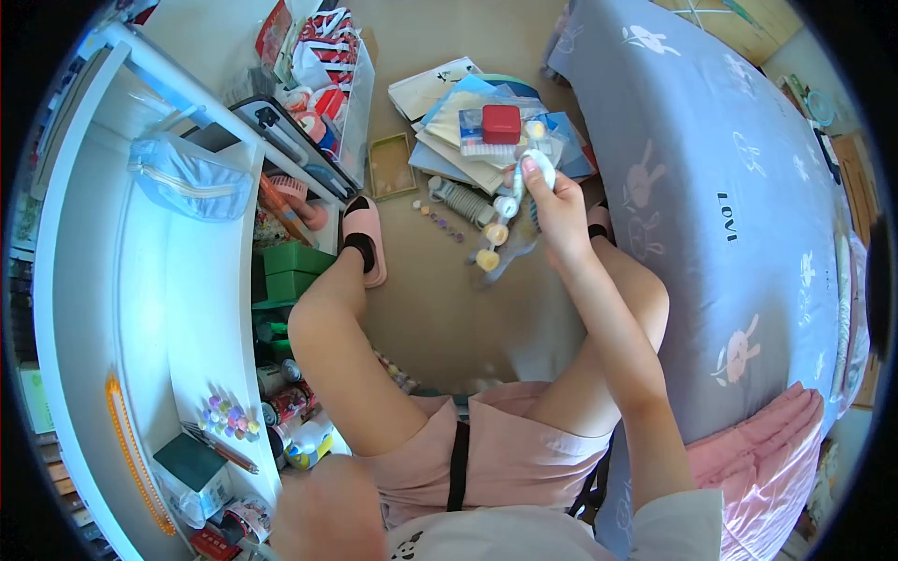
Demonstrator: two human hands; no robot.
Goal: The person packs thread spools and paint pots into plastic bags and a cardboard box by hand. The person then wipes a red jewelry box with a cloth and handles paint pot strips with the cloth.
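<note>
My right hand (559, 201) is raised over the floor between my knees, its thumb and fingers closed on a strand of white and pale yellow round pieces (496, 234). A white rounded part shows at the fingertips, and the strand hangs down to the left with something clear and blurred beside it. Behind the hand lies a pile of papers and booklets (449, 154) with a red box (501, 123) on top. My left hand (327, 510) is a smear of motion at the bottom edge, beside my shorts; its fingers cannot be made out.
A white shelf holds a light blue zip pouch (192, 178), an orange bead string (131, 449) and colourful small balls (229, 416). On the floor are a tan tray (392, 166), a coiled grey cable (458, 198) and small beads (441, 222). A bed with a grey-blue cover (692, 234) borders the right.
</note>
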